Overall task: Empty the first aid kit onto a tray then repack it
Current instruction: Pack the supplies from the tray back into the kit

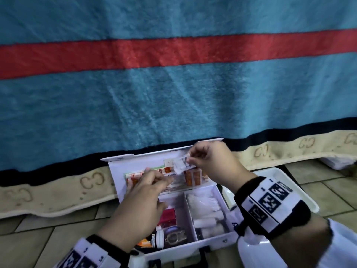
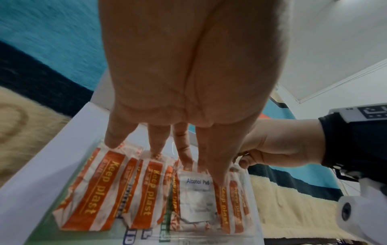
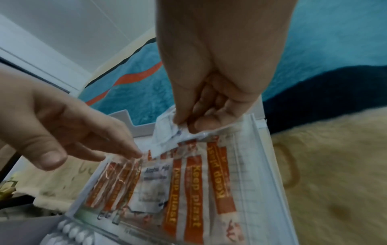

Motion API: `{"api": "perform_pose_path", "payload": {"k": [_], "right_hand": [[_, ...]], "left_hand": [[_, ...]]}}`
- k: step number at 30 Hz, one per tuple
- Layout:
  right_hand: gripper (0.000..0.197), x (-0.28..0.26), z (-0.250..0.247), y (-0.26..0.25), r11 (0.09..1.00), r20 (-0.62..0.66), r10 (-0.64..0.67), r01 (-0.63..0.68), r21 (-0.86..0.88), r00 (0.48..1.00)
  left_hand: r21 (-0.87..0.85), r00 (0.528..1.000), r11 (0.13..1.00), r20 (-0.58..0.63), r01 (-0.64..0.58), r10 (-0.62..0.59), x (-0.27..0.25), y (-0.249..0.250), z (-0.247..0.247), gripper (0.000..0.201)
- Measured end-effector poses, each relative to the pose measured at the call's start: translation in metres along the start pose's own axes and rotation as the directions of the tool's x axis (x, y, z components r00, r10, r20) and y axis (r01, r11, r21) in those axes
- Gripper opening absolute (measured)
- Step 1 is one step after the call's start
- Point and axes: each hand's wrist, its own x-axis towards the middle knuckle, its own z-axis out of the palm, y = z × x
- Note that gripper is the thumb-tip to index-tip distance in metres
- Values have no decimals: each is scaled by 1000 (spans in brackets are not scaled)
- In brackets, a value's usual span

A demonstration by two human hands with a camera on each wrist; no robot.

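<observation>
The white first aid kit (image 1: 217,242) lies open on the floor, its lid (image 1: 115,171) leaning back. A clear pocket in the lid holds orange plasters (image 2: 100,190) and an alcohol pad (image 2: 196,199). My right hand (image 1: 190,160) pinches a white sachet (image 3: 167,137) between thumb and fingers at the pocket's top edge, partly out of it. The straight fingers of my left hand (image 1: 154,178) touch the pocket's mouth, left of the sachet. A white tray (image 1: 280,180) stands right of the kit, mostly hidden by my right wrist.
The kit's base holds a red box (image 1: 168,217), a white bottle (image 1: 159,238), a metal piece (image 1: 175,236) and white bandage rolls (image 1: 204,209). A blue blanket with a red stripe (image 1: 173,93) hangs right behind the lid. Tiled floor (image 1: 38,244) lies to the left.
</observation>
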Motion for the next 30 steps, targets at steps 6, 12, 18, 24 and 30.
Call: {"api": "perform_pose_path", "payload": {"k": [6, 12, 18, 24, 30], "right_hand": [[20, 7, -4, -10, 808, 277, -80, 225, -545, 958], [25, 6, -4, -20, 598, 393, -47, 341, -726, 918], [24, 7, -2, -26, 620, 309, -11, 249, -744, 951], [21, 7, 5, -24, 644, 234, -15, 188, -741, 972], [21, 4, 3, -30, 637, 244, 15, 179, -750, 970]], "left_hand": [[-23, 1000, 1000, 0, 13, -13, 2, -3, -1, 58], [-50, 1000, 999, -9, 19, -19, 3, -1, -1, 58], [-94, 1000, 996, -24, 3, -5, 2, -3, 1, 59], [-79, 1000, 997, -22, -6, 4, 2, -7, 4, 60], [-60, 1000, 998, -14, -18, 17, 1, -5, 2, 61]]}}
